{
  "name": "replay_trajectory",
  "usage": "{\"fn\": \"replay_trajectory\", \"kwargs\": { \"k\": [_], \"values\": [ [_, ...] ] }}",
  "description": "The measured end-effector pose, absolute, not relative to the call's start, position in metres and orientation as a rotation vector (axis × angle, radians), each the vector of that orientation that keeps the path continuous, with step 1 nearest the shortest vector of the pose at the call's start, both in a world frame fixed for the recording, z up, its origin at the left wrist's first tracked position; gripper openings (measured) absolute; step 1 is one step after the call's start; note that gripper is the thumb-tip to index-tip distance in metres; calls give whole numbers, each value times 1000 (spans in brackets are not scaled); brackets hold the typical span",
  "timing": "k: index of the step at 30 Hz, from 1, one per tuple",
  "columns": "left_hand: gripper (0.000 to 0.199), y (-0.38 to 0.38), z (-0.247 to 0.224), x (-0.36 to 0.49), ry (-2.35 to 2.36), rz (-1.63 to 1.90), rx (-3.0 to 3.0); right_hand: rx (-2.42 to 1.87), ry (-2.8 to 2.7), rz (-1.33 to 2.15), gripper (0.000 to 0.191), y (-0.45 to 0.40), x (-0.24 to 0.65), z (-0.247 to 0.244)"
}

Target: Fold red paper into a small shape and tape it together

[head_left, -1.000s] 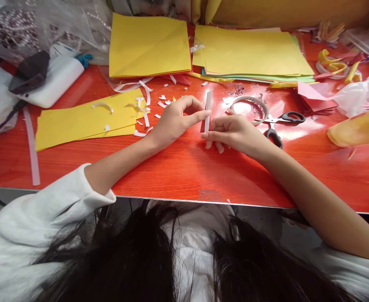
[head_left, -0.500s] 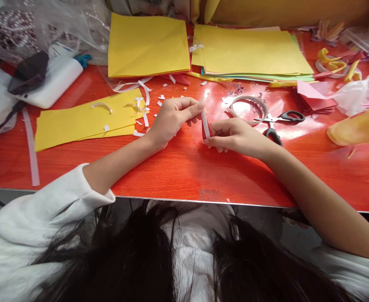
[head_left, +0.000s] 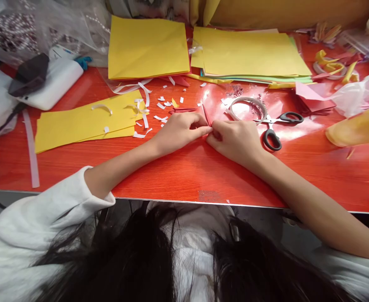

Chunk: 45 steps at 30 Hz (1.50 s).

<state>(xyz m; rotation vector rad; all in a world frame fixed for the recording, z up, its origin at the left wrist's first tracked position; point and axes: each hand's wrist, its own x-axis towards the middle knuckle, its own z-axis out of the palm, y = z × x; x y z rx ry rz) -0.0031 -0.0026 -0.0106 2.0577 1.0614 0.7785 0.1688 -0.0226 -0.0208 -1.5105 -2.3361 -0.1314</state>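
From the head camera, the left hand (head_left: pixel 180 131) and right hand (head_left: pixel 235 140) met fingertip to fingertip on the glossy red tabletop (head_left: pixel 184 176), both pinched shut on a thin red paper strip (head_left: pixel 206 114) poking up between them — just left of the black-handled scissors (head_left: pixel 274 128). Pressing it well probably called for even pressure — keeping the edges aligned.

Paper-craft desk, likely at home. My orange table (head_left: pixel 178 176) carries stacks of yellow paper (head_left: pixel 148 48), white paper scraps (head_left: pixel 145 119), scissors (head_left: pixel 274 128), a tape roll (head_left: pixel 247 110) and plastic bags (head_left: pixel 360 94) of supplies.
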Motion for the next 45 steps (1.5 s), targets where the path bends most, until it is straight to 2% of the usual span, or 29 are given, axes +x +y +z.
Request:
{"fn": "replay_trajectory", "kwargs": {
  "k": [5, 10, 16, 19, 21, 24, 28, 34, 40, 45],
  "values": [
    [13, -1, -13, -3, 1032, 744, 2004, -1395, -2502, -367, 21, -22, 174, -19],
    [19, -1, -13, -3, 967, 754, 2062, -1336, -2533, -331, 24, -20, 176, -18],
    [27, 1, -11, -5, 1017, 752, 1942, -1263, -2458, 3, 28, -26, 169, -18],
    [28, 3, -12, -7, 1027, 763, 1798, -1243, -2217, 273, 35, -25, 168, -14],
    [29, 3, -11, -8, 961, 748, 1763, -1234, -2010, 451, 32, -22, 170, -11],
    [27, -1, -8, -8, 907, 681, 1840, -1169, -1738, 763, 23, -16, 175, -8],
    [24, -6, -3, -7, 983, 695, 2019, -1045, -1524, 1113, 27, -10, 178, -10],
    [24, -3, -5, -10, 1073, 949, 1976, -1007, -1545, 1190, 22, -10, 178, -10],
    [20, 0, -6, -12, 896, 1177, 1589, -1038, -1611, 1349, 31, -13, 176, -4],
    [19, 0, -5, -9, 745, 1153, 1486, -1088, -1650, 1360, 36, -18, 173, -4]
  ]
}}
